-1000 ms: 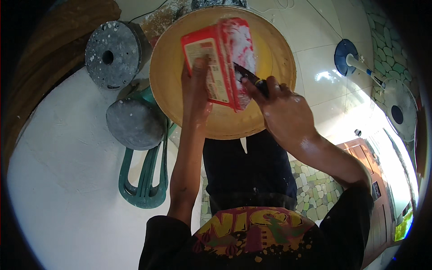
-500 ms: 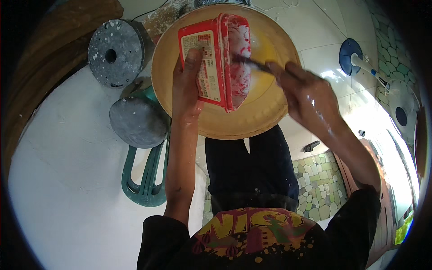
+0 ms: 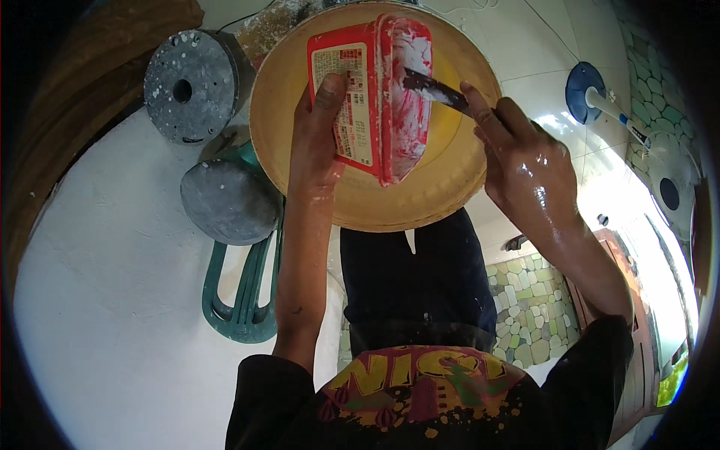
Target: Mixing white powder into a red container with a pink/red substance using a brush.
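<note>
My left hand (image 3: 319, 127) grips a red rectangular plastic tub (image 3: 381, 97) by its labelled side, thumb across the label. The tub is tipped so its mouth faces right, and white paste coats its inside and rim. In my right hand (image 3: 529, 157) is a dark-bladed spatula (image 3: 437, 93), smeared with white, its tip at the tub's mouth. Wet shine shows on the back of that hand. Beneath both hands sits a wide tan basin (image 3: 409, 217) with a yellowish inside; the tub hides much of it.
A grey speckled cylinder (image 3: 191, 88) with a central hole stands at the upper left. Below it are a rounded grey block (image 3: 230, 202) and a green plastic stool (image 3: 241, 300). A blue round-headed tool with a white handle (image 3: 586, 94) lies at the right on pale tiles.
The tub has shifted slightly right. My right hand has moved right and down a little, and more of the spatula's blade shows, now with white on it.
</note>
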Demonstrator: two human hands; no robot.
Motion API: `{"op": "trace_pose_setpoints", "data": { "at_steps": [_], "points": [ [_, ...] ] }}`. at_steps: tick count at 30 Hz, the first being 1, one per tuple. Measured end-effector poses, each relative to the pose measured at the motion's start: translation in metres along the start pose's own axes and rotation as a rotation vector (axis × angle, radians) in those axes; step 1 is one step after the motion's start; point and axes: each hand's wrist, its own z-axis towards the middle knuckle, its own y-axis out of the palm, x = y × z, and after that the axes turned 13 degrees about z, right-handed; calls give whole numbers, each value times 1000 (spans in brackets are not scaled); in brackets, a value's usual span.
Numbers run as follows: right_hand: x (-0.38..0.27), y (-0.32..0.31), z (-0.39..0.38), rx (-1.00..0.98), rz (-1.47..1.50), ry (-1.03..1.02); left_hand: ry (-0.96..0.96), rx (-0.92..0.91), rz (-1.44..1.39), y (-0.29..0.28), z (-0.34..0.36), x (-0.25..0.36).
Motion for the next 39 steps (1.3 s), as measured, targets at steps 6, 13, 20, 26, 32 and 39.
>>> {"op": "trace_pose_setpoints", "data": {
  "at_steps": [6,13,20,26,32,39],
  "points": [
    [-8,4,-11,-350,10,-63,83,-45,-51,-13,7,-16],
    [-13,15,-11,-382,186,71,181,-140,-174,-21,10,-41],
    [-9,0,-10,-133,592,99,150,-238,-463,-44,1,-41],
    [-29,3,-33,-221,169,137,368,-119,-107,-30,0,-49],
    [-27,10,-39,-249,527,244,439,-2,-17,-28,-9,-59],
    [-35,7,-43,-299,633,253,111,-70,95,-39,-10,-51]
  ]
}}
